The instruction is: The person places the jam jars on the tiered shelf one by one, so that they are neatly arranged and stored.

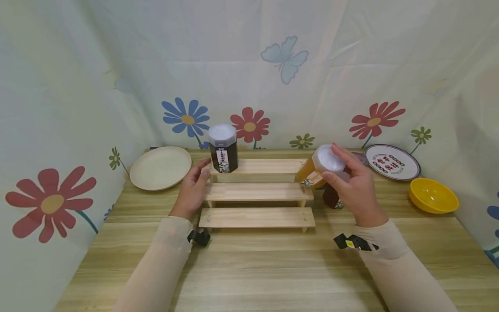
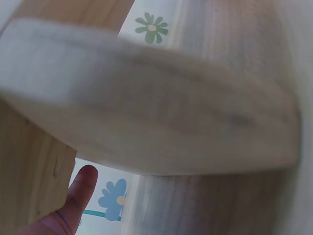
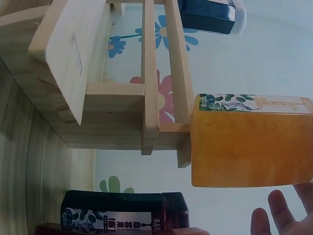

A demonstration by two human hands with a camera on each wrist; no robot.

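Observation:
My right hand [image 1: 352, 186] grips a jar of amber contents [image 1: 308, 173] by its white lid, tilted, close to the right end of the wooden three-step stand [image 1: 259, 190]. The right wrist view shows its amber body [image 3: 252, 147] beside the steps. My left hand [image 1: 192, 188] touches the left end of the top step; one straight finger [image 2: 80, 188] shows past a board in the left wrist view. A dark jar with a white lid [image 1: 223, 149] stands on the top step at left. Another dark jar [image 1: 332, 198] is on the table right of the stand, its upper part hidden behind my right hand.
A cream plate [image 1: 160, 168] lies at the back left of the table. At the back right are a white plate with red print [image 1: 393, 162] and a yellow bowl [image 1: 433, 196]. A purplish round edge [image 1: 360, 158] shows behind my right hand. A flowered curtain encloses the table.

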